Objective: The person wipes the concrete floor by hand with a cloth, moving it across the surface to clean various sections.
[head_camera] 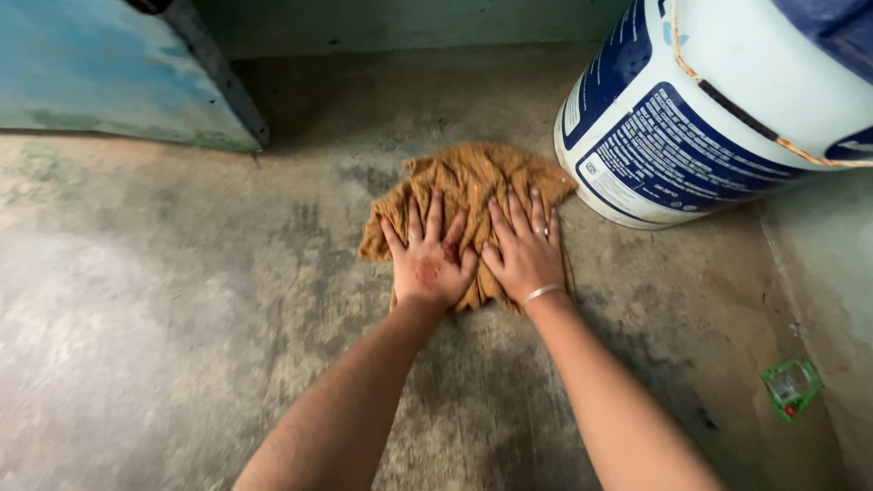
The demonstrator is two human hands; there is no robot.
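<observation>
**Two hands press a brown rag flat on a damp floor**

Two bare hands lie side by side, palms down, on a crumpled brown rag (468, 195) spread on a stained concrete floor (182, 300). The left hand (427, 259) has a reddish mark on its back; the right hand (526, 255) wears a ring and a thin bracelet. The fingers of both are spread wide and laid flat; they grip nothing, only press down.

The rag sits under and ahead of the fingers. Its bunched far edge reaches past the fingertips, its near edge is under the heels of the palms, and a flap sticks out to the left of the left hand.

Just right of the rag stands a large white and blue bucket (709, 118), its base touching or almost touching the cloth. A blue-green panel (109, 73) stands far left, and a small green wrapper (793, 386) lies at the right, well apart.

Likely risks: the floor looks wet and patchy, so the palms could slip with weight on them. A push to the right could knock the right knuckles against the bucket. The loose cloth could also bunch up and slide from under the flat hands.
</observation>
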